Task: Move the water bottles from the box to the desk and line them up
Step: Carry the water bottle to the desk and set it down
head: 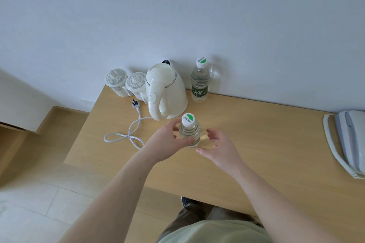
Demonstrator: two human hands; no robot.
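A clear water bottle (190, 131) with a white and green cap stands upright over the wooden desk (256, 144). My left hand (169, 140) grips its body from the left, thumb across the front. My right hand (215, 146) hovers just right of the bottle with fingers spread, not touching it. A second water bottle (199, 83) with a green label stands upright by the wall at the back of the desk. No box is in view.
A white electric kettle (166, 92) stands behind the held bottle, its cord and plug (130, 130) looped to the left. Two lidded ceramic cups (126, 83) sit at the desk's back left corner. A grey telephone (347, 140) lies at the right edge.
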